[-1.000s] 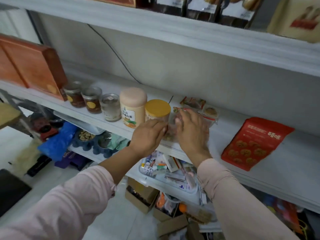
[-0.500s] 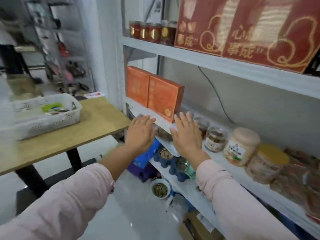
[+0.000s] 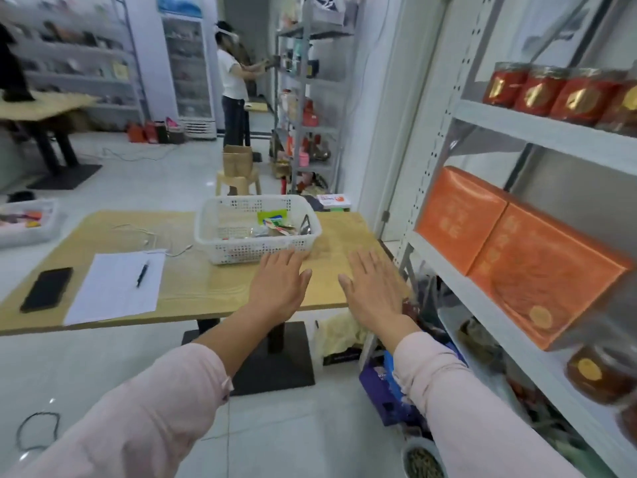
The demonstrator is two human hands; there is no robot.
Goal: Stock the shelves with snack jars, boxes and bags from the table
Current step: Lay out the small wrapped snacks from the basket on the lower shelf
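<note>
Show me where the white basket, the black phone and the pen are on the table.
white basket (image 3: 241, 251): head view, on its perforated front wall.
black phone (image 3: 46, 289): head view, middle of its dark face.
pen (image 3: 142, 274): head view, middle of its barrel.

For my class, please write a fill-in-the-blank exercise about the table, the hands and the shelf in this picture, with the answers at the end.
1. The snack bags lie in a white ____ on the table.
2. Both the left hand and the right hand are open and hold ____.
3. The pen lies on a sheet of ____.
4. The two boxes on the shelf are ____ in colour.
Missing words: basket; nothing; paper; orange.
</note>
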